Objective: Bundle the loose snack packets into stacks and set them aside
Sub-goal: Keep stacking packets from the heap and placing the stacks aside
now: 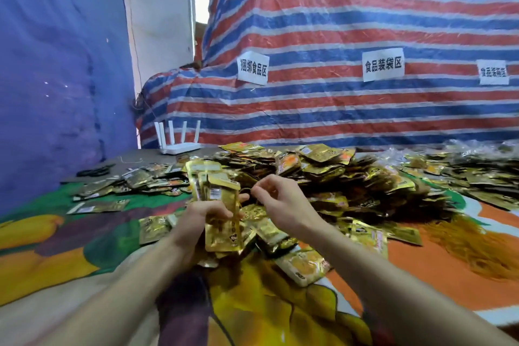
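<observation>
The stack of gold packets (222, 205) stands upright at centre frame, clamped in the left hand (202, 219). The right hand (280, 199), just beside it, has its fingertips closed in a pinch on what I take for a thin band (243, 203), though it is too fine to be sure. To do this well, I'd say keep the left grip firm so the edges stay squared. Stretch the band wide and slip it over the middle of the stack, since these slick foil faces will likely slide and fan out.

Behind everything hangs a striped tarp (337, 22) bearing paper signs (383, 64). A fruit-printed cloth (84, 233) covers the bench (146, 156). The big heap of loose packets (323, 174) sprawls across mid-frame, crowding any spot for finished bundles. An orange stringy tangle (463, 241) lies at the lower right, and a white router (179, 146) sits at the upper left.
</observation>
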Tool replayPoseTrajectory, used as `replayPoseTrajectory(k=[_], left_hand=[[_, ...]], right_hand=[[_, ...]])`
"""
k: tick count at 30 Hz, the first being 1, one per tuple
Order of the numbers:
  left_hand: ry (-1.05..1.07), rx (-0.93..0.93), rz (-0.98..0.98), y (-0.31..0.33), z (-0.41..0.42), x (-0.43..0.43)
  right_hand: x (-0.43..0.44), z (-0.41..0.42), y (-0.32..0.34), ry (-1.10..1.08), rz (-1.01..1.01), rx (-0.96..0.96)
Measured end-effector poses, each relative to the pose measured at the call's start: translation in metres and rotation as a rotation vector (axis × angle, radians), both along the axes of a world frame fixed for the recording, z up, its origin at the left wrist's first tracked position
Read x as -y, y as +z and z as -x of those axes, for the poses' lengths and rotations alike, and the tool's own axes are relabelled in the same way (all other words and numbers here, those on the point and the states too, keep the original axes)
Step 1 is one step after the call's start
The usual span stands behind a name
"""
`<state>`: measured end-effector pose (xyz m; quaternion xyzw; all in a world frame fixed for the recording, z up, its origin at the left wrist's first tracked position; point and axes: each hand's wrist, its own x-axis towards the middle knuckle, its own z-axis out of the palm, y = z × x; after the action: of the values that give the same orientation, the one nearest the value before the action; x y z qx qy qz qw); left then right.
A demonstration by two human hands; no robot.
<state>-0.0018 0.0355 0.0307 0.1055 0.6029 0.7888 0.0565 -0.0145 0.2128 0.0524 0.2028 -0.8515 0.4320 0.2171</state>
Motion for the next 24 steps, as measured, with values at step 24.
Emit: replayPoseTrajectory(k=[24], left_hand=[[-0.348,0.016,-0.455,-0.027,0.015,0.062]], right_hand=[[0.033,0.029,-0.011,0.919,1.045,0.754]])
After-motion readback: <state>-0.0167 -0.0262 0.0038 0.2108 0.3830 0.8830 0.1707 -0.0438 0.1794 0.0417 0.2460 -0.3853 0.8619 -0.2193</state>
